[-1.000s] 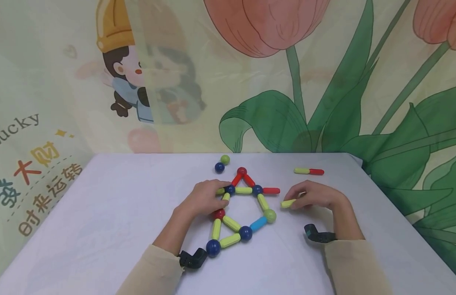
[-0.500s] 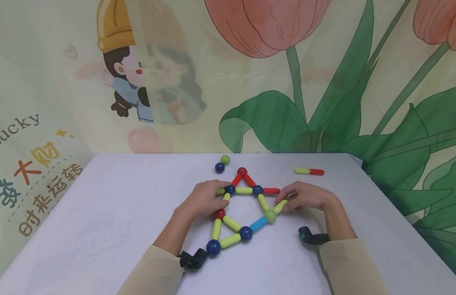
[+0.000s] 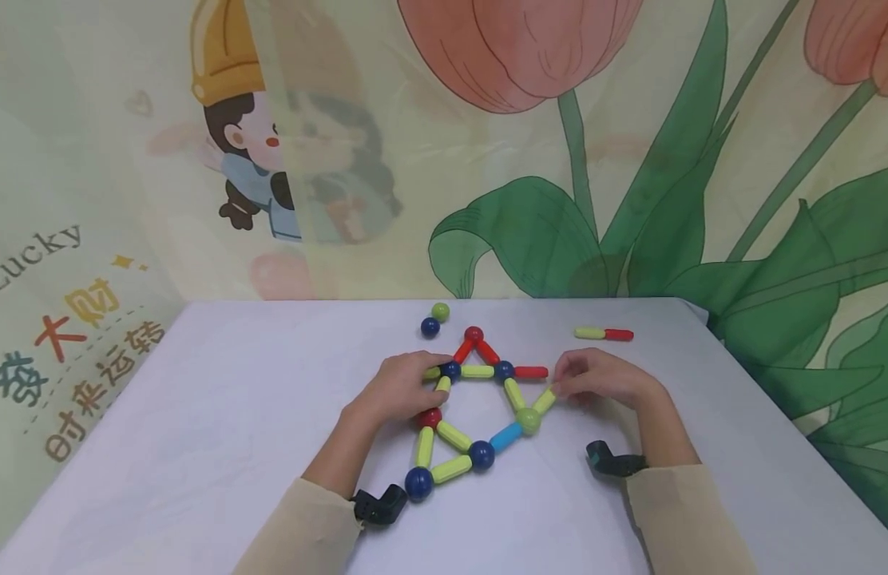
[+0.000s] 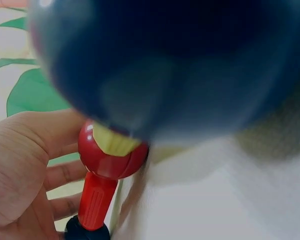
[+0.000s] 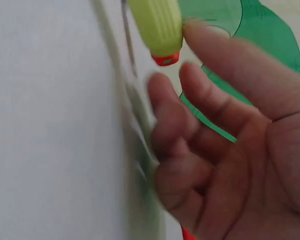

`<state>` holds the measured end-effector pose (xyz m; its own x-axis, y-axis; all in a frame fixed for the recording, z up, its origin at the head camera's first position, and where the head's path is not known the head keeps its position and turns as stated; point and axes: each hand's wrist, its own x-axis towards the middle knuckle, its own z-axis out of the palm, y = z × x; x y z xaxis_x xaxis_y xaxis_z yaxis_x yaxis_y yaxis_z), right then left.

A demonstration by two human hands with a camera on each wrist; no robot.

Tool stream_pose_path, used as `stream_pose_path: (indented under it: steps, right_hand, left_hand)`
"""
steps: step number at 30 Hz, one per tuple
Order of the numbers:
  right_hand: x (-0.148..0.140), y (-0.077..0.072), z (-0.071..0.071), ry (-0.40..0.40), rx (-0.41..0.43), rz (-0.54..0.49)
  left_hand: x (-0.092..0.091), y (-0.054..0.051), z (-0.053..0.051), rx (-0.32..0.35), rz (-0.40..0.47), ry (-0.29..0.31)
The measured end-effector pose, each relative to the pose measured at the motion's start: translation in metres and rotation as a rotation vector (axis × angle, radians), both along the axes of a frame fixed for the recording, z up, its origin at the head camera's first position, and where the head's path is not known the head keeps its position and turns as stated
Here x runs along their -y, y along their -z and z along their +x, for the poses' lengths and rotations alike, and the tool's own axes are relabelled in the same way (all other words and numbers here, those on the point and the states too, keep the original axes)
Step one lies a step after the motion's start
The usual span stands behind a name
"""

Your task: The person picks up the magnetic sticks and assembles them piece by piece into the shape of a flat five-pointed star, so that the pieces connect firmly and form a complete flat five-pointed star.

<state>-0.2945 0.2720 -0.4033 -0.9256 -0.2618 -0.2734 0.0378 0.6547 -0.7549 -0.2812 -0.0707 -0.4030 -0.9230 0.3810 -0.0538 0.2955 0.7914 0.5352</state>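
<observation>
A flat figure of toy magnetic rods and balls lies on the table. My left hand [image 3: 401, 387] grips its left side, thumb on a yellow-green rod [image 3: 442, 385] and a finger by a dark blue ball [image 3: 450, 370]. In the left wrist view, the fingers pass behind a red ball [image 4: 107, 162] with a red rod [image 4: 97, 200] on it. At the figure's right, a yellow-green rod [image 3: 545, 400] slants up from a green ball [image 3: 528, 421]. My right hand [image 3: 605, 375] is at that rod's free end, its fingers loosely bent and the thumb beside it.
A loose green ball [image 3: 440, 311] and blue ball [image 3: 430, 327] lie behind the figure. A joined yellow-green and red rod pair [image 3: 604, 334] lies at the back right. A red rod [image 3: 530, 372] sticks out near my right hand. A printed backdrop [image 3: 530, 200] hangs behind the table.
My right hand has brought the yellow-green rod left onto the green ball, then drawn back slightly to the right, leaving it attached. The left hand has stayed in place.
</observation>
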Motion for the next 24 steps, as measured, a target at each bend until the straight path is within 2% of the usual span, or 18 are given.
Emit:
stream_pose_path:
  steps: [5,8,12,16,19,24]
  right_hand:
    - [0.01,-0.014,-0.002,0.138,-0.186,0.046]
    - [0.028,-0.021,-0.009,0.155,-0.251,0.032]
    - [0.055,-0.026,-0.022,0.141,-0.292,0.018]
    - [0.079,-0.029,-0.037,0.181,-0.312,-0.003]
    - [0.095,-0.03,-0.048,0.209,-0.324,-0.032]
    - [0.116,-0.028,-0.061,0.198,-0.343,-0.051]
  left_hand:
    - [0.002,0.0,-0.002,0.016,0.043,0.011]
    - [0.005,0.001,-0.001,0.017,0.057,0.011]
    - [0.009,0.004,0.002,0.011,0.059,-0.005]
    - [0.01,0.006,0.004,-0.005,0.068,-0.011]
    - [0.009,0.006,0.003,-0.011,0.068,-0.017]
    - [0.007,0.006,0.001,-0.025,0.063,-0.007]
